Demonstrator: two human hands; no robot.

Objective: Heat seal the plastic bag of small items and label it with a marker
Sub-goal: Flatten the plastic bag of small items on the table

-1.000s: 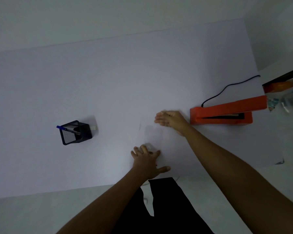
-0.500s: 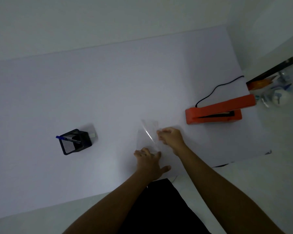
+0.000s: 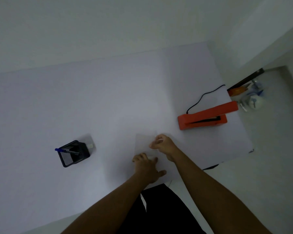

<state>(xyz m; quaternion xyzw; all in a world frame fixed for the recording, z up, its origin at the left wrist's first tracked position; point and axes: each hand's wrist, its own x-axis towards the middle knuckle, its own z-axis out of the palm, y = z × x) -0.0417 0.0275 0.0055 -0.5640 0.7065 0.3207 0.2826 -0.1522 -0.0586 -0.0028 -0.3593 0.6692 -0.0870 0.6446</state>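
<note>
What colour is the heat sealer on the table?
Orange-red, with a black cord; the heat sealer shows clearly in the head view.

Both forearms are bare from the bottom edge of the picture up to the wrists, with no sleeve showing on either. The left hand (image 3: 146, 168) and the right hand (image 3: 162, 143) carry no glove, and no ring, watch or band can be made out in the dim light. Between the two arms shows a black cloth garment (image 3: 161, 210), plain and unpatterned, filling the lower middle of the view. A narrow pale sliver (image 3: 143, 202) runs down its left part; whether it is a gap or a fold cannot be told.
</note>
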